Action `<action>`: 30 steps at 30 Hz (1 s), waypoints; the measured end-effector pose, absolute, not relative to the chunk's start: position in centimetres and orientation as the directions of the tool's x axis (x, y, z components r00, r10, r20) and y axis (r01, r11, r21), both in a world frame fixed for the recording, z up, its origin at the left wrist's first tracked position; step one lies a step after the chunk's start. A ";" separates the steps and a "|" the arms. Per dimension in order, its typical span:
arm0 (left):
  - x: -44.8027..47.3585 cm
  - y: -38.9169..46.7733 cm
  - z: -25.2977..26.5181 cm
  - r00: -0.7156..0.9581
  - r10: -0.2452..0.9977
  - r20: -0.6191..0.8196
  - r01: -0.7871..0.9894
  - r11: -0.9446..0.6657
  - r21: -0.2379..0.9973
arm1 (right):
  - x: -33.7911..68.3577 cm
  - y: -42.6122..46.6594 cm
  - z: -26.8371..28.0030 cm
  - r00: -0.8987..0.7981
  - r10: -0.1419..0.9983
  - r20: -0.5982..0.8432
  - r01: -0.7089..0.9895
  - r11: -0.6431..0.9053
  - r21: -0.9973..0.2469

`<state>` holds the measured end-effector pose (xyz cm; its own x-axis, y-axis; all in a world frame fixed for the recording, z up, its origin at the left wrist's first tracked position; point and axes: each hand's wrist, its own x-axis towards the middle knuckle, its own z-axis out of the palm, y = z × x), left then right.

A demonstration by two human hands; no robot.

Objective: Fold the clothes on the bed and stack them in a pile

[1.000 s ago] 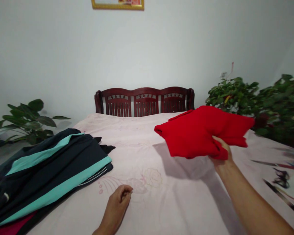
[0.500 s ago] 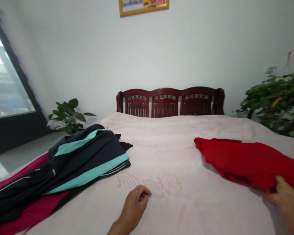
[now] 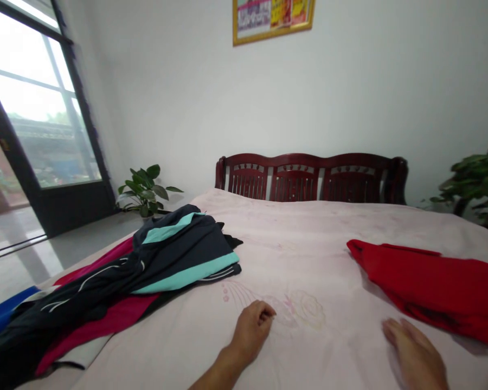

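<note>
My left hand (image 3: 252, 331) rests on the pink bedsheet (image 3: 305, 368) with its fingers curled in, and nothing shows in them. Beside the red folded garment (image 3: 435, 284), on its near left side, my right hand (image 3: 417, 355) is apart from the cloth, slightly blurred, fingers stretched out and holding nothing. The garment lies flat at the right of the bed. To the left of my left hand is a heap of clothes, with a dark jacket with turquoise stripes (image 3: 187, 252) on top and magenta cloth (image 3: 106, 325) beneath.
A dark red wooden bench back (image 3: 293, 179) stands behind the bed. Leafy plants flank it, one left (image 3: 144, 192) and one right (image 3: 480, 184). Blue cloth (image 3: 8, 314) lies at the far left. A glass door (image 3: 49, 119) is on the left, and a framed picture (image 3: 272, 21) hangs above.
My right hand has let go of the red garment and moved left, away from it. The view has turned left, showing more of the door. My left hand stays curled on the sheet.
</note>
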<state>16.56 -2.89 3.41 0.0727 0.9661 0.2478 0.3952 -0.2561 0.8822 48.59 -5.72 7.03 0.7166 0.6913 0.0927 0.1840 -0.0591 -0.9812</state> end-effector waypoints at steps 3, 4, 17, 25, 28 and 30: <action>15.9 -2.6 2.8 -0.035 0.952 0.303 0.367 -0.270 0.890 | 46.6 -2.0 4.6 0.504 0.860 0.085 0.344 -0.109 -0.933; 15.4 -2.5 2.7 -0.072 0.935 0.347 0.389 -0.294 0.873 | 46.3 -1.3 3.9 0.412 0.904 0.118 0.435 -0.081 -0.897; -10.1 -5.4 11.4 -0.195 0.815 0.546 0.931 0.330 -0.159 | 46.7 -0.9 1.9 0.204 0.939 0.277 0.681 0.067 -0.729; -16.6 -5.4 14.6 -0.146 0.942 0.301 0.924 0.239 -0.298 | 46.9 -0.6 1.1 0.109 0.934 0.339 0.763 0.140 -0.631; -16.1 -3.6 17.5 -0.222 0.942 0.251 0.970 0.240 -0.040 | 46.9 -0.7 0.9 0.090 0.923 0.373 0.777 0.170 -0.606; -14.4 -2.2 19.6 -0.354 0.907 0.228 0.905 0.270 0.328 | 46.7 -0.8 1.0 0.073 0.908 0.412 0.781 0.205 -0.590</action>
